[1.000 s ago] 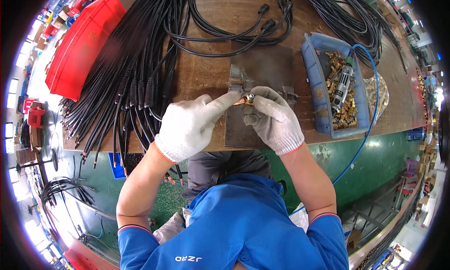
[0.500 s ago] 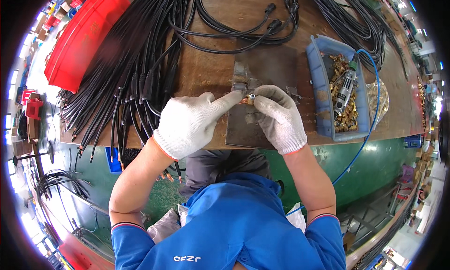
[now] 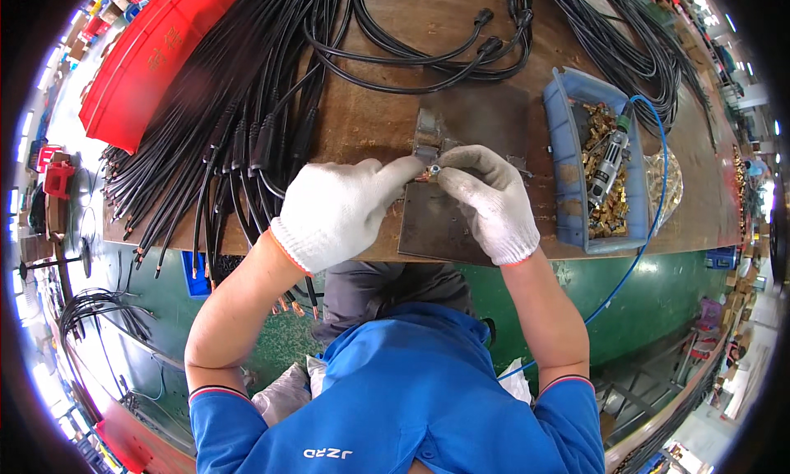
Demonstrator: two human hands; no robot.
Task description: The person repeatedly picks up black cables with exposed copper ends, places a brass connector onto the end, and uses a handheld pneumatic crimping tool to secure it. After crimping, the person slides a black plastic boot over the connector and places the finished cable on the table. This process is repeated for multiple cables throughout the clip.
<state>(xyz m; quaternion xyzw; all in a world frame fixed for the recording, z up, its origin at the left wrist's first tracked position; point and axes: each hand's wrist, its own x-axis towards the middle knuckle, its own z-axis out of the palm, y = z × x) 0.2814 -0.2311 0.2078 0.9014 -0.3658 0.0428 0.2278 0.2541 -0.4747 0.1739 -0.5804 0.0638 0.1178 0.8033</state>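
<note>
White knitted gloves cover both of my hands, which meet over a dark metal plate (image 3: pixel 428 223) at the table's near edge. My left hand (image 3: pixel 336 211) is closed around a black cable (image 3: pixel 270 183), most of it hidden by the glove. Bare copper strands (image 3: pixel 422 176) show at its fingertips. Between thumb and forefinger, my right hand (image 3: pixel 491 201) pinches a small brass terminal (image 3: pixel 434 170) with a round screw on top. The copper end reaches the terminal; whether it sits inside cannot be seen clearly.
To the right, a blue bin (image 3: pixel 568 157) holds several brass terminals (image 3: pixel 607 215) and a pneumatic screwdriver (image 3: pixel 610 163) with a blue air hose (image 3: pixel 658 174). Black cables (image 3: pixel 222 87) pile up at left beside a red bin (image 3: pixel 148 67). Looped cables (image 3: pixel 411 58) lie behind the plate.
The pinched terminal has turned slightly, and its screw now faces up more. Both hands keep their grip, the left fingertips close against the terminal. The whole view has shifted a little.
</note>
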